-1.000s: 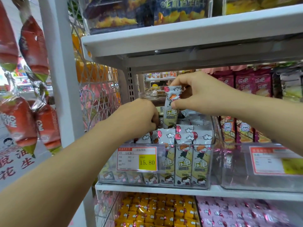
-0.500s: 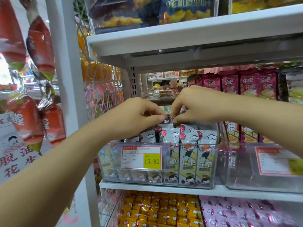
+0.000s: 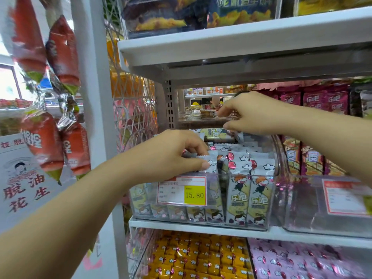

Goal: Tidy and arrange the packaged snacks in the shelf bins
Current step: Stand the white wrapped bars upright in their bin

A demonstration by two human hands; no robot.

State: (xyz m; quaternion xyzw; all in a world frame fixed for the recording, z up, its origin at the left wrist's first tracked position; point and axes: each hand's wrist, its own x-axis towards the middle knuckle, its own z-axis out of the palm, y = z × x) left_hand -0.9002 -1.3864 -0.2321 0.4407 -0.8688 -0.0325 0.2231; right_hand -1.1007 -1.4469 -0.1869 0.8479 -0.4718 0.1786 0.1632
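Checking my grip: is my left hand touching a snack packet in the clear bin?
Touching. The head view shows the left hand pinching the top edge of a snack packet in the clear bin.

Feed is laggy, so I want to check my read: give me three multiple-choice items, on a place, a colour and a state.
1. The price tag reading 15.80 sits: A on the upper shelf edge; B on the front of the clear bin; C on the floor.
2. Its price patch is: A blue; B white; C yellow.
3. The left hand: A pinches the top of a packet; B lies flat; C hangs idle.
Key: B, the tag is fixed to the bin's front wall; C, the figures stand on yellow; A, thumb and fingers close on the packet.
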